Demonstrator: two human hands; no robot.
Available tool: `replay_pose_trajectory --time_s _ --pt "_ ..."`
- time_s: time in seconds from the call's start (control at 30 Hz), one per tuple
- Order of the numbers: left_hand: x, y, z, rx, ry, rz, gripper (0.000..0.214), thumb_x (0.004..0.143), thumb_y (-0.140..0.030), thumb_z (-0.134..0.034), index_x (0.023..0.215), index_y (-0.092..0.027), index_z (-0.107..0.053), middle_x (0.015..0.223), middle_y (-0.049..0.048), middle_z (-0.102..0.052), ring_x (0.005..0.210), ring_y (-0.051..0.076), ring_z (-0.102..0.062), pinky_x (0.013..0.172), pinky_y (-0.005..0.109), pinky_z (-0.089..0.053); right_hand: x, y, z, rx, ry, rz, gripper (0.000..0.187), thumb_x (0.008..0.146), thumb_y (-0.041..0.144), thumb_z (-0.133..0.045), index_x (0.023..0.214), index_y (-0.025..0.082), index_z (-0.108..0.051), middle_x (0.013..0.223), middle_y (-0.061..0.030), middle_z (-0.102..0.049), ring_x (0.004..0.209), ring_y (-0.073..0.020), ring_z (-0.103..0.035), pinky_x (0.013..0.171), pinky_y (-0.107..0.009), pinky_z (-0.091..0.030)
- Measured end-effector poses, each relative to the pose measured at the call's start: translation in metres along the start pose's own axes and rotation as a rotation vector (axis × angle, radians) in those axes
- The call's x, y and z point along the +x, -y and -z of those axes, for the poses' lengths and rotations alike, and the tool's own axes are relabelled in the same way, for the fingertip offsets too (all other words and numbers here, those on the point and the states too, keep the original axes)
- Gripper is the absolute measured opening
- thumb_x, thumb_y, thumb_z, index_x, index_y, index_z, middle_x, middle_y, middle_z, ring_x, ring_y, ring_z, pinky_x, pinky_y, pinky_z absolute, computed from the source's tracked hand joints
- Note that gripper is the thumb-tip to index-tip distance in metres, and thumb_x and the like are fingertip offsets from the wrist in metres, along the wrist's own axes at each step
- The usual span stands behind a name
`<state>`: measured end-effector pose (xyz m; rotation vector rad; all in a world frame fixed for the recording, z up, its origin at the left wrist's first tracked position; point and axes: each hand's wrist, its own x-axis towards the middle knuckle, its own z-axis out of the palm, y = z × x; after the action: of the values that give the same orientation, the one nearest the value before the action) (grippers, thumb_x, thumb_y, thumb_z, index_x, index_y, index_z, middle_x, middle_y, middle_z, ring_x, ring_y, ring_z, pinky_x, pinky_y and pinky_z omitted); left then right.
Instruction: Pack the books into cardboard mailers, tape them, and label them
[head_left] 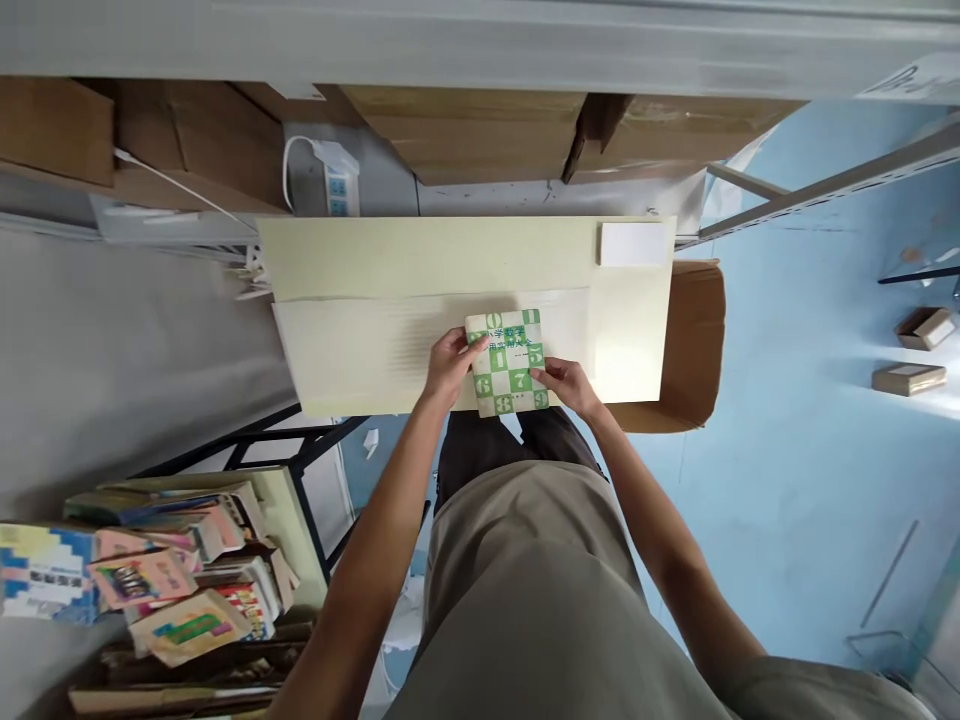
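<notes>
A closed book (pixel 508 362) with a green-and-white checkered cover, large numerals and Chinese lettering is held over the front edge of the pale table (pixel 450 255). My left hand (pixel 451 362) grips its left edge, thumb on the cover and fingers hidden behind. At the lower right edge, my right hand (pixel 568 384) pinches the book between thumb and fingers. Under the book, a large whitish sheet (pixel 360 345) covers the front part of the table.
A small white box (pixel 632 244) lies at the table's back right corner. Cardboard boxes (pixel 480 135) and a power strip (pixel 341 188) sit behind. An open carton (pixel 694 345) stands right of the table. Piled books (pixel 187 565) fill a shelf at lower left.
</notes>
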<state>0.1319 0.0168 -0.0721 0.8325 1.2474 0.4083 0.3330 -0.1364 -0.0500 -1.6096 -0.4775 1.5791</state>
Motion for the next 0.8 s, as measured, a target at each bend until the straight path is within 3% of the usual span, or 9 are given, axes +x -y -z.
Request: replay_pose_trajectory --time_s 0.13,0.23,0.37,0.5,0.63,0.7,0.8 --pt "0.013 0.018 0.000 0.002 -0.133 -0.052 0.071 0.075 -0.065 -0.096 0.121 -0.018 -0.071 0.126 0.0166 -0.080 0.119 0.034 -0.079 0.094 0.044 -0.067 0.021 -0.014 -0.003 0.028 -0.019 -0.012 0.066 0.078 0.086 -0.083 0.093 0.022 -0.080 0.086 -0.0032 -0.078 0.092 -0.0260 -0.075 0.078 -0.036 -0.064" --pt "0.022 0.024 0.010 0.008 -0.133 -0.077 0.066 0.078 -0.061 -0.092 0.125 -0.018 -0.072 0.134 0.0173 -0.080 0.126 0.036 -0.077 0.096 0.045 -0.067 0.040 -0.018 -0.004 0.029 -0.027 0.007 0.068 0.077 0.086 -0.082 0.097 0.021 -0.082 0.090 -0.0031 -0.080 0.087 -0.0237 -0.075 0.075 -0.034 -0.063" --pt "0.033 0.036 0.017 0.102 -0.198 -0.106 0.060 0.082 -0.051 -0.088 0.131 -0.019 -0.073 0.142 0.0176 -0.078 0.135 0.035 -0.074 0.106 0.047 -0.064 0.061 -0.019 -0.006 -0.153 -0.045 0.023 0.058 0.087 0.077 -0.079 0.101 0.020 -0.084 0.088 -0.0043 -0.082 0.085 -0.0250 -0.077 0.072 -0.033 -0.062" --pt "0.041 0.049 0.013 0.109 -0.277 -0.136 0.054 0.085 -0.045 -0.087 0.130 -0.018 -0.074 0.141 0.0174 -0.079 0.139 0.034 -0.072 0.117 0.049 -0.059 0.071 -0.021 -0.012 -0.371 -0.125 0.013 0.036 0.099 0.057 -0.075 0.101 0.022 -0.084 0.095 -0.0065 -0.085 0.093 -0.0289 -0.081 0.082 -0.036 -0.064" --pt "0.043 0.053 0.008 0.048 -0.287 -0.151 0.055 0.083 -0.044 -0.088 0.130 -0.018 -0.075 0.141 0.0168 -0.079 0.139 0.033 -0.073 0.120 0.050 -0.057 0.060 -0.018 0.001 -0.527 -0.142 0.060 0.032 0.102 0.054 -0.075 0.107 0.024 -0.084 0.105 -0.0091 -0.086 0.096 -0.0294 -0.082 0.091 -0.040 -0.066" --pt "0.043 0.052 0.007 0.015 -0.291 -0.151 0.054 0.081 -0.041 -0.089 0.128 -0.018 -0.075 0.138 0.0163 -0.081 0.137 0.033 -0.074 0.121 0.050 -0.057 0.047 -0.015 0.020 -0.604 -0.249 0.100 0.041 0.105 0.059 -0.068 0.120 0.023 -0.082 0.119 -0.0133 -0.084 0.100 -0.0294 -0.081 0.091 -0.041 -0.066" --pt "0.043 0.049 0.004 0.010 -0.292 -0.146 0.052 0.081 -0.038 -0.089 0.127 -0.018 -0.075 0.135 0.0151 -0.082 0.133 0.033 -0.075 0.120 0.050 -0.057 0.031 -0.011 0.054 -0.753 -0.550 0.051 0.060 0.109 0.066 -0.058 0.143 0.018 -0.069 0.139 -0.0215 -0.077 0.114 -0.0322 -0.078 0.092 -0.042 -0.064"
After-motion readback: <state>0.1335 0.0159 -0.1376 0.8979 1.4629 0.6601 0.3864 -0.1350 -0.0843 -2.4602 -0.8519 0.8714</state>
